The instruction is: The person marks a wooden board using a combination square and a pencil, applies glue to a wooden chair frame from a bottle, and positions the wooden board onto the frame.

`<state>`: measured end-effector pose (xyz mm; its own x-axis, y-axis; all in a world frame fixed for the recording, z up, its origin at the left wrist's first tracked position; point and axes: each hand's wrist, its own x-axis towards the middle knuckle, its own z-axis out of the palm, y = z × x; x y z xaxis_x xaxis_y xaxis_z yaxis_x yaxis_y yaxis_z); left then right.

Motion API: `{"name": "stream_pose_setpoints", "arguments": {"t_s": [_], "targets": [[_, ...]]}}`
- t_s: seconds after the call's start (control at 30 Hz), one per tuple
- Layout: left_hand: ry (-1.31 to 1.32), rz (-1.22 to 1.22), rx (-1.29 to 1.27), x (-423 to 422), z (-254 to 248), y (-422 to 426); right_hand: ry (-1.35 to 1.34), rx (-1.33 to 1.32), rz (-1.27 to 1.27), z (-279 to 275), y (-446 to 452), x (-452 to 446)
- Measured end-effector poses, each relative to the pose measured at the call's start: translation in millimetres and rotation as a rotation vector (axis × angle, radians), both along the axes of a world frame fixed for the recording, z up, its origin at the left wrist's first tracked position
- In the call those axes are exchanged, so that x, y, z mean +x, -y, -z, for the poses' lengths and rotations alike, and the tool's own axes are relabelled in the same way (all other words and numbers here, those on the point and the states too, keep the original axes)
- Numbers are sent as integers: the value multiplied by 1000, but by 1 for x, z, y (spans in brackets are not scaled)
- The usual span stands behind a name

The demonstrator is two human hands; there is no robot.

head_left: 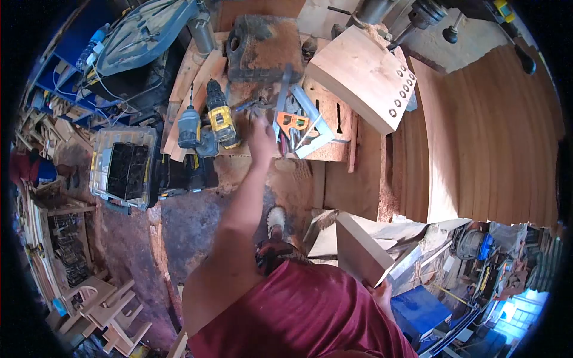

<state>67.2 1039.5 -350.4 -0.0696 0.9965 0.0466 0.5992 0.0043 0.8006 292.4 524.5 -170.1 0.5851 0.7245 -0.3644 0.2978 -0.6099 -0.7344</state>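
My left hand (261, 138) reaches over the workbench (239, 156), its fingertips at some small dark metal tools (258, 105); whether they grip one is too small to tell. To its left stand a yellow and black drill (222, 124) and a blue-grey drill (190, 126). Close on its right lie an orange combination square (292, 123), a metal square (322, 132) and a pencil. Low at the right, my right hand (381, 296) is closed on the lower end of a thick wooden board (361, 253), held tilted beside my body.
A large wood block with several holes (358, 77) rests at the bench's right, near wide brown planks (477, 143). A dusty dark case (264, 48) sits at the back. Left are an organizer box (122, 167) and another person (30, 167). A blue box (419, 313) lies low right.
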Motion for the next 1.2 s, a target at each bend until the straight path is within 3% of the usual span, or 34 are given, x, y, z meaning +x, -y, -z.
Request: {"name": "stream_pose_setpoints", "arguments": {"t_s": [0.07,0.2,0.27,0.33,0.4,0.43,0.47,0.53,0.6,0.63,0.7,0.8,0.83,0.9,0.93,1.0,1.13,1.2], "targets": [[-37,156,-35,3,-2,49,26,-79,-39,-10,-11,0],[-275,78,-28,8,-13,70,-180,58,183,16,-4,5],[-459,40,101,5,-7,64,-99,-14,68,9,-6,2],[-587,34,155,-1,28,41,13,-99,-45,11,-1,7],[-613,141,-67,-12,71,15,-178,9,126,12,-2,2],[-611,141,-61,-22,98,-3,-240,48,183,12,-2,1],[-703,244,151,-31,127,-23,-163,81,96,14,-2,-2],[-792,356,367,-33,110,-35,-89,112,18,14,3,-6],[63,409,-745,-38,64,-45,-69,45,21,10,-1,-4],[414,462,-933,-48,49,-46,-62,24,22,8,-4,-4],[541,502,-942,-45,35,-49,80,-33,-107,3,-6,-6],[702,479,-911,-35,29,-48,-41,6,19,12,-2,-7],[929,395,-977,-32,9,-42,-79,21,59,13,-3,-6],[1420,294,-1093,-28,7,-30,67,-33,-138,3,-6,-8],[1417,291,-1096,-22,-3,-18,64,-35,-137,9,-1,-9],[1834,177,-885,0,-24,1,-134,28,95,24,7,-8],[1992,68,-902,12,0,-15,-180,-13,195,33,12,-4],[1761,213,-914,3,-16,-31,-332,35,262,43,27,5]]}}
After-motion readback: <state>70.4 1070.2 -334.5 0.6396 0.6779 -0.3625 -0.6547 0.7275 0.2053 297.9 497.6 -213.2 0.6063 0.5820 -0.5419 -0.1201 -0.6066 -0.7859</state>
